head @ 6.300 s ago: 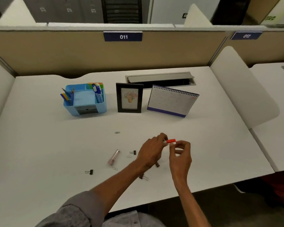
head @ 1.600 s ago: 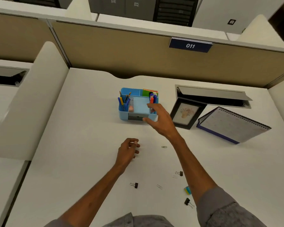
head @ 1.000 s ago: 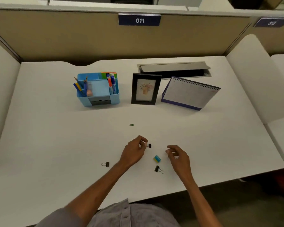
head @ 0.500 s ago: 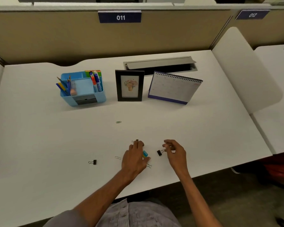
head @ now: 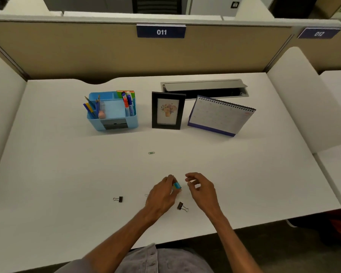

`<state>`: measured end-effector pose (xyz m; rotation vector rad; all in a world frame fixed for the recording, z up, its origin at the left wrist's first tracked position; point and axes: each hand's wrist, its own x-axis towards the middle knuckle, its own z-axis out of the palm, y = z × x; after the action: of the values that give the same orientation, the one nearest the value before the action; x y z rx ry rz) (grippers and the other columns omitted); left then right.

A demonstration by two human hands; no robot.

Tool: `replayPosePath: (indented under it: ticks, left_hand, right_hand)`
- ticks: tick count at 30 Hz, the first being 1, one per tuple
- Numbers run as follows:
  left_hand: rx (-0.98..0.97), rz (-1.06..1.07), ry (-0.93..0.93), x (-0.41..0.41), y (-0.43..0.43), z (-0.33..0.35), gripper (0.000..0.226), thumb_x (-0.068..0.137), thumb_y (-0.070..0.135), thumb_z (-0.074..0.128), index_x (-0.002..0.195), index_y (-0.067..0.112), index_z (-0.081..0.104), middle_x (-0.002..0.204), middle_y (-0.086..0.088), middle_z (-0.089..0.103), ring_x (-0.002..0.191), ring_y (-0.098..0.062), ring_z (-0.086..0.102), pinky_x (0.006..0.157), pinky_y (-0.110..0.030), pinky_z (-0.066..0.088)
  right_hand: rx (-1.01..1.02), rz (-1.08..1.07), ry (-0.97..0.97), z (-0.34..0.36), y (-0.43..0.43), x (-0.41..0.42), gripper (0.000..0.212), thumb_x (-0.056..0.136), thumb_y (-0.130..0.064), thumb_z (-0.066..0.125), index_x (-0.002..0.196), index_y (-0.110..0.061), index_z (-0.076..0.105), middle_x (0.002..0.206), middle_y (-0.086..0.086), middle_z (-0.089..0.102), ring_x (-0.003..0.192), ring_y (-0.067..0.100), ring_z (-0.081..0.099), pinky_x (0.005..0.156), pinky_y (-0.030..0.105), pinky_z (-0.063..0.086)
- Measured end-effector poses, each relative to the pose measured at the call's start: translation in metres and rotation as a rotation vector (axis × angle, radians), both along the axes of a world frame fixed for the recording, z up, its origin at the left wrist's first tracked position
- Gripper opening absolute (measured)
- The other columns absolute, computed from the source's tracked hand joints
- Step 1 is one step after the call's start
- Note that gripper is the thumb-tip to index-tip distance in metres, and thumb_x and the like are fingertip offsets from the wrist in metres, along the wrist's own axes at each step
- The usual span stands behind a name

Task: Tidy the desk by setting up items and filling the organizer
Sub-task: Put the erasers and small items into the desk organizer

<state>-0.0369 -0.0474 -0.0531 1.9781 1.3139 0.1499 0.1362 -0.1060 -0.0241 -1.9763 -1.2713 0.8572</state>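
- Since half a second ago your left hand (head: 161, 196) has scooped the little blue piece (head: 177, 185) off the desk (head: 67, 174). It's pinched at your fingertips, lower middle of the frame.
- Right hand (head: 202, 187) is just beside it with the fingers curled in. Can't tell if it's got anything.
- I'd keep that pinch snug and drop the piece into the organizer (head: 94, 123), upper left of centre, in the open middle tray.
- A binder clip (head: 182, 206) lies just below your hands, a second binder clip (head: 118, 199) further left, and a green paper clip (head: 151, 153) mid-frame. Probably grab those next.
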Motion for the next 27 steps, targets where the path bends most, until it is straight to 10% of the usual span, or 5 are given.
replayPosePath:
  ticks: [10,22,27]
  left_hand:
    - [-0.168,0.373,-0.37,-0.064,0.045,0.025,0.03,0.093,0.022,0.079,0.12,0.026,0.067,0.104,0.017,0.072,0.092,0.013,0.067,0.079,-0.002,0.05]
    - [-0.161,0.573,-0.468,-0.125,0.093,0.039,0.039,0.101,0.007,0.064,0.137,0.02,0.062,0.125,-0.001,0.074,0.11,-0.016,0.073,0.104,-0.042,0.058]
    - [-0.061,0.606,-0.416,-0.152,0.124,0.048,0.047,0.101,0.015,0.066,0.145,0.027,0.054,0.134,0.005,0.069,0.116,-0.01,0.067,0.102,-0.025,0.054]
  right_hand:
    - [0.09,0.448,-0.024,0.018,0.077,-0.056,0.036,0.092,-0.014,0.076,0.126,-0.022,0.068,0.12,-0.008,0.067,0.102,0.007,0.068,0.09,0.026,0.059]
    - [0.132,0.535,-0.132,0.018,0.162,-0.13,0.032,0.093,-0.013,0.074,0.125,-0.016,0.069,0.121,0.0,0.065,0.104,0.013,0.066,0.093,0.026,0.06]
    - [0.192,0.458,-0.081,0.038,0.22,-0.16,0.032,0.092,-0.012,0.076,0.123,-0.014,0.068,0.121,0.001,0.064,0.102,0.011,0.067,0.092,0.026,0.06]
